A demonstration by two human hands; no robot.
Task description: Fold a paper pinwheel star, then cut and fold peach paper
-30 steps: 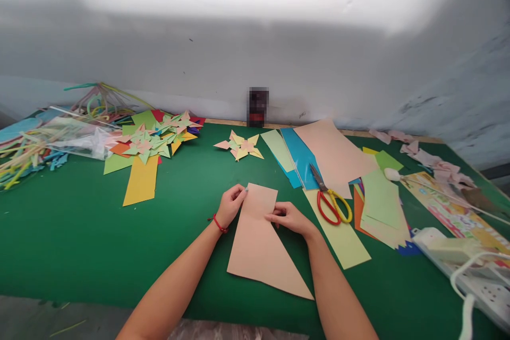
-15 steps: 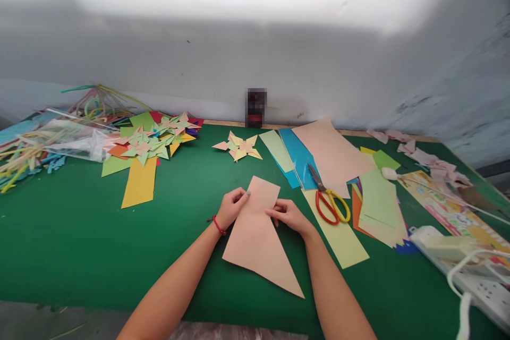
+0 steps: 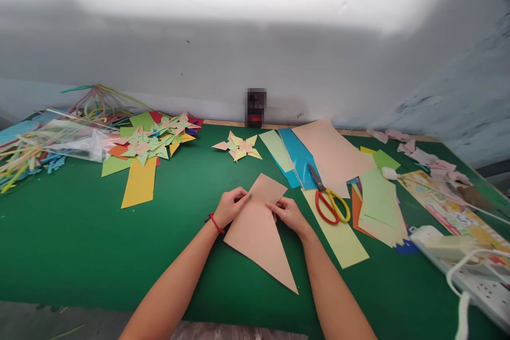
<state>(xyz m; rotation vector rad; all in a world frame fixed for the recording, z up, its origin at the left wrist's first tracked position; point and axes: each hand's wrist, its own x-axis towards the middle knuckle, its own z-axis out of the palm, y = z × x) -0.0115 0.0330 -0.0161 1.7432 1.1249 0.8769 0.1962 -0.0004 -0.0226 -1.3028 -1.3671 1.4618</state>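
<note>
We found the pale-pink, flared paper sheet [image 3: 255, 235] between the left hand [image 3: 231, 206] and the right hand [image 3: 290, 214], each pinching an opposite edge, neither nearer, its long axis running near to far.

left hand [image 3: 231, 206] and right hand [image 3: 290, 215] holding a flared pink sheet [image 3: 258, 236], green surface [image 3: 91, 255] below, red-and-yellow-handled scissors [image 3: 321, 185] at right, folded paper star [image 3: 251, 143] beyond

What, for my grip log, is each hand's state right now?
Left hand: closed, pinching the pink paper by its left edge.
Right hand: closed, pinching its right edge.
</note>
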